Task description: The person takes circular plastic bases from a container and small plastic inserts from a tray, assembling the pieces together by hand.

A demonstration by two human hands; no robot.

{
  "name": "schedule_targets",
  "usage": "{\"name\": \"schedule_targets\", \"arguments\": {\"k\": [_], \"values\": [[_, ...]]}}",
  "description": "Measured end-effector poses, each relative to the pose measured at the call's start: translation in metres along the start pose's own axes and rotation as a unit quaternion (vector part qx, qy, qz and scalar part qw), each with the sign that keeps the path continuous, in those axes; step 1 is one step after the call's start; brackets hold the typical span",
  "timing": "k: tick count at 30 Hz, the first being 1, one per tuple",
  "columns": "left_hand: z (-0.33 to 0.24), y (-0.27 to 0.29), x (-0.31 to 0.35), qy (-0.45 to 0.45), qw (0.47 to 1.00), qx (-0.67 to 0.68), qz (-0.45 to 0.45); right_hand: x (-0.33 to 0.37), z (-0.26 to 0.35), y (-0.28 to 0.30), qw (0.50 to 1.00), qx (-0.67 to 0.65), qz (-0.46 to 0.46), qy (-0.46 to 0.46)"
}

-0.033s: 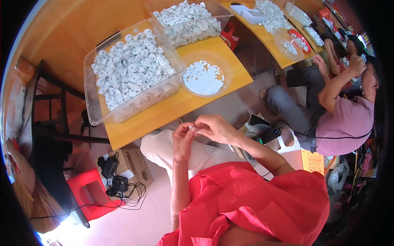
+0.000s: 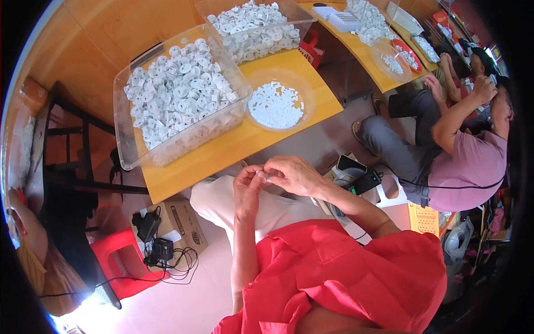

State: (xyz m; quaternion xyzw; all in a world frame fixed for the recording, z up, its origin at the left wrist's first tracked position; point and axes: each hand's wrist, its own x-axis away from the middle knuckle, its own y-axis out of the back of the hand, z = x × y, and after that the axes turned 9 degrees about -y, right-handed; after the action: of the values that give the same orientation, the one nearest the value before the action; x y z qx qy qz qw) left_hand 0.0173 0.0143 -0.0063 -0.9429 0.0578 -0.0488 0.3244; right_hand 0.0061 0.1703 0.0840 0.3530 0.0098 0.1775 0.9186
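**Two hands pinch a small white part above the lap**

At the far left, a red plastic stool (image 2: 114, 261) stands on the floor, with a cardboard box (image 2: 181, 225) and black chargers with tangled cables (image 2: 161, 250) just beside it. Above them, a yellow surface (image 2: 222, 150) carries a clear plastic bin (image 2: 178, 97) heaped with white ring-shaped parts, and to its right a round clear dish (image 2: 276, 103) of flatter white pieces.

Below the surface's near edge, the left hand (image 2: 248, 186) and right hand (image 2: 292, 175) meet over the person's pale trousers. Their fingers (image 2: 260, 177) are pressed together, pinching a small white part (image 2: 267, 178) between the fingertips of both hands. The part is mostly hidden by the fingers, so its long axis and the way it points cannot be told.

Farther right, a second person in a purple shirt (image 2: 473, 167) sits near another yellow surface (image 2: 367, 55), well apart from the hands.
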Motion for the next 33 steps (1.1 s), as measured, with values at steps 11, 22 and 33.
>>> {"name": "schedule_targets", "arguments": {"k": [11, 22, 33], "values": [[-0.006, -0.001, 0.001, 0.013, 0.998, 0.06, -0.033, -0.078, -0.03, 0.052, 0.98, 0.103, -0.167, -0.024], [-0.008, -0.003, 0.003, 0.017, 0.998, 0.052, -0.04, -0.12, -0.068, 0.045, 0.991, 0.078, -0.104, -0.006], [-0.015, -0.007, 0.0, 0.036, 0.993, 0.112, 0.016, -0.117, -0.079, 0.063, 0.978, -0.152, -0.094, -0.105]]}}
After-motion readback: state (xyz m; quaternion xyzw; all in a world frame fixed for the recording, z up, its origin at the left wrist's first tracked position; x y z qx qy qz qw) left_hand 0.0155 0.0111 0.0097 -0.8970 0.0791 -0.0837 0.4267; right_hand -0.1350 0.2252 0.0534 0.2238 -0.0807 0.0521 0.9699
